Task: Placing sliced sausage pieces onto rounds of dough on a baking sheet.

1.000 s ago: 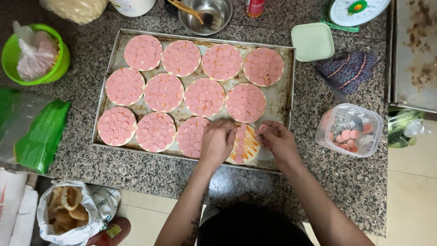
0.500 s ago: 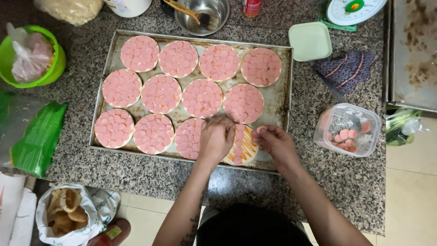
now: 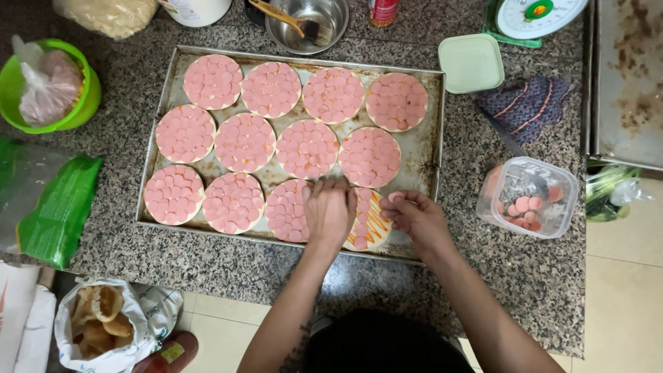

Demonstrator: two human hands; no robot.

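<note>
You were standing at a speckled gray granite tabletop (image 3: 525,276), lit pretty evenly from above. Pale cream tile floor (image 3: 621,290) showed below its edge and off to the right, with thin grout lines running across.

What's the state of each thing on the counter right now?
Metal baking tray: holds twelve round bases.
Eleven sausage-covered bases: fully topped.
Sauce-striped base: partly topped.
Left hand: palm down on that base.
Right hand: fingers curled around pink slices.
Clear plastic tub: open, a few slices inside.
Pale green lid: off, lying on the counter.
Steel bowl: brush resting inside.
</note>
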